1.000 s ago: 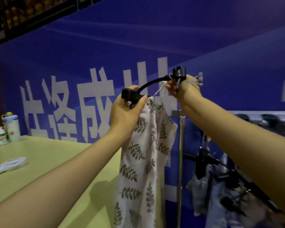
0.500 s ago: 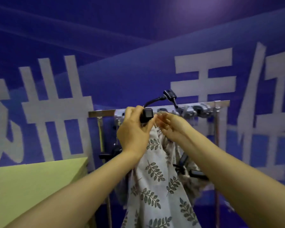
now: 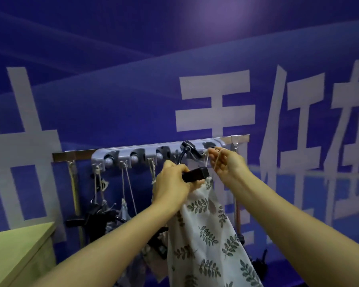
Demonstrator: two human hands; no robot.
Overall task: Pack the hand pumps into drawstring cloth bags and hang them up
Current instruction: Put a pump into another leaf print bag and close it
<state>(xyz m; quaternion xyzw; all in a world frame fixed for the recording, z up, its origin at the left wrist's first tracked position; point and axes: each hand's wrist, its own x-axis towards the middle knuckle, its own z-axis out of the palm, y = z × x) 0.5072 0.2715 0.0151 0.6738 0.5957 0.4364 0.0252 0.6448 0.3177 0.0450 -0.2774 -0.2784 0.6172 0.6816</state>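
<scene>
A white cloth bag printed with green leaves hangs below my hands. A black hand pump handle sticks out of its mouth, and the pump's black hose and nozzle curve up over the rack. My left hand is shut on the pump handle together with the bag's neck. My right hand pinches the bag's drawstring just below the grey hook rack, near its right end.
The hook rack sits on a metal bar against a blue banner wall. Several other bags with black pumps hang from hooks further left. A green table corner is at lower left.
The view has swung right from the table to the rack. Both hands have carried the bag up to the rack, and my right hand has moved right to hold the drawstring near the right hooks.
</scene>
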